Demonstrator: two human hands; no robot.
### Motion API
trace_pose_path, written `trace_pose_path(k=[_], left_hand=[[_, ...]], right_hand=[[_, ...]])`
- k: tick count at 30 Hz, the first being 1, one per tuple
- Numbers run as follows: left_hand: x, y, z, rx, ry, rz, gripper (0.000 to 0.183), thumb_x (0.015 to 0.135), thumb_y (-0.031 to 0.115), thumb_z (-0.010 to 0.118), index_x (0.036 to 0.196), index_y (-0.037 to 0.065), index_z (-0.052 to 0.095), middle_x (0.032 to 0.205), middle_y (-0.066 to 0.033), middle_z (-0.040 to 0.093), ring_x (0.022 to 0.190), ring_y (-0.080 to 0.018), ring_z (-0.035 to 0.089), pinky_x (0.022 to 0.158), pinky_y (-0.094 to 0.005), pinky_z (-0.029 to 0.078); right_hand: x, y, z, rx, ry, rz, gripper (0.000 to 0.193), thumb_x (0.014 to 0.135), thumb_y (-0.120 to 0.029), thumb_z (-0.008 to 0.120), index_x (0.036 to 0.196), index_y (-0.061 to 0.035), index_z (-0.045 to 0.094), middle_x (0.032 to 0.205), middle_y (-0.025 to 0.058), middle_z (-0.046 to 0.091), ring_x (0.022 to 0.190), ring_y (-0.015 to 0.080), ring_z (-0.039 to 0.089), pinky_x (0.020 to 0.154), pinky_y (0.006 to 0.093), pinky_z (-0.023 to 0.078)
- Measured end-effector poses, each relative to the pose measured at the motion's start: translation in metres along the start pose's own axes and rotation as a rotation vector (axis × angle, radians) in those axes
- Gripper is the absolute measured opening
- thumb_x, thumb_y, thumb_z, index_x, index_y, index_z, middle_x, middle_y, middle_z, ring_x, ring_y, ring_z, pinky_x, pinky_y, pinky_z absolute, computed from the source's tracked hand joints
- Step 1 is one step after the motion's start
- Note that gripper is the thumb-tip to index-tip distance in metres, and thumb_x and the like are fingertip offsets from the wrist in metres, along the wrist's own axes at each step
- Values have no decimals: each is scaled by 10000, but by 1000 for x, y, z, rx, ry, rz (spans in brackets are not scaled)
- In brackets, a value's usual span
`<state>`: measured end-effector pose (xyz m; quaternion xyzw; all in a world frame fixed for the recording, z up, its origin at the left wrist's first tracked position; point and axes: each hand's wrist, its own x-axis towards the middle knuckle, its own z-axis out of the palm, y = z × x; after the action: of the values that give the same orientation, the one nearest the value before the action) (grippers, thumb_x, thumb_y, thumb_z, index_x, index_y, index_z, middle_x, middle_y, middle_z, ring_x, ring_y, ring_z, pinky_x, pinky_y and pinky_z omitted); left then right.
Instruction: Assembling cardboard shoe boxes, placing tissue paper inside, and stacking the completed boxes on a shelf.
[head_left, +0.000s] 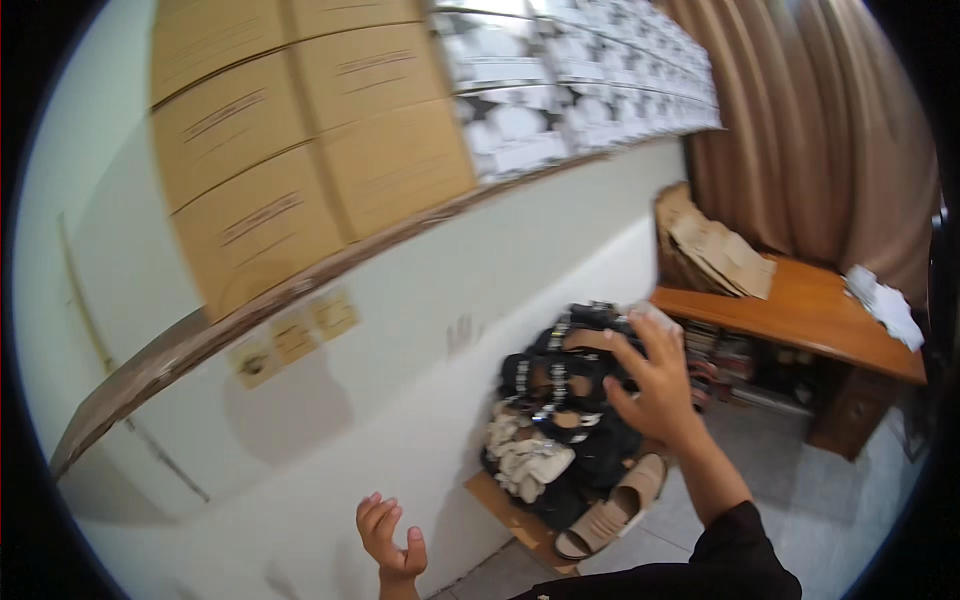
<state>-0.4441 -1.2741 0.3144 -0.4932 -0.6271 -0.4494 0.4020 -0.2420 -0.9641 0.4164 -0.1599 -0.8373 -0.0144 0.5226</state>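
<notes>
My right hand (655, 382) is raised with its fingers apart, overlapping the right side of a pile of black sandals (548, 378) in the view. A pale, blurred patch shows behind its fingertips; I cannot tell what it is or whether they touch it. My left hand (388, 540) is up at the lower middle, fingers loosely bent and thumb apart, with nothing in it. White strappy footwear (530, 460) lies at the pile's front left. A pair of beige slides (615, 508) lies at its front edge, on flattened cardboard (510, 515).
A long shelf (300, 285) on the white wall bears stacked brown cartons (250, 225) and white patterned boxes (515, 130). At right stands a wooden desk (840, 315) with folded cardboard (725, 255) and white cloth or paper (885, 305). Brown curtains (810, 130) hang behind it.
</notes>
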Motion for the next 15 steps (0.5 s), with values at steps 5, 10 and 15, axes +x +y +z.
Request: trace_pose_path(k=[5, 10, 15], left_hand=[[-52, 55, 86, -230, -3, -230, 295, 761, 125, 534, 1027, -4, 528, 1009, -153, 530, 960, -334, 503, 853, -450, 403], [-50, 144, 162, -308, -178, -118, 284, 761, 109, 531, 1012, -22, 537, 1006, -168, 532, 954, -310, 503, 879, -423, 395], [-45, 241, 250, -453, -158, -112, 232, 751, 88, 548, 970, 11, 549, 948, -146, 551, 892, -308, 536, 820, -424, 426]], right_hand=[[-124, 80, -34, -32, -153, 271, 475, 704, -191, 674, 1166, -137, 572, 1229, 169, 480, 1192, 361, 415, 981, 496, 306], [-213, 168, -104, -35, -64, 632, 425, 697, -135, 663, 1112, -94, 584, 1197, 173, 494, 1136, 347, 446, 955, 429, 352], [-243, 247, -180, -111, -63, 682, 383, 701, -99, 651, 1078, -67, 592, 1183, 166, 501, 1126, 335, 451, 947, 419, 362]])
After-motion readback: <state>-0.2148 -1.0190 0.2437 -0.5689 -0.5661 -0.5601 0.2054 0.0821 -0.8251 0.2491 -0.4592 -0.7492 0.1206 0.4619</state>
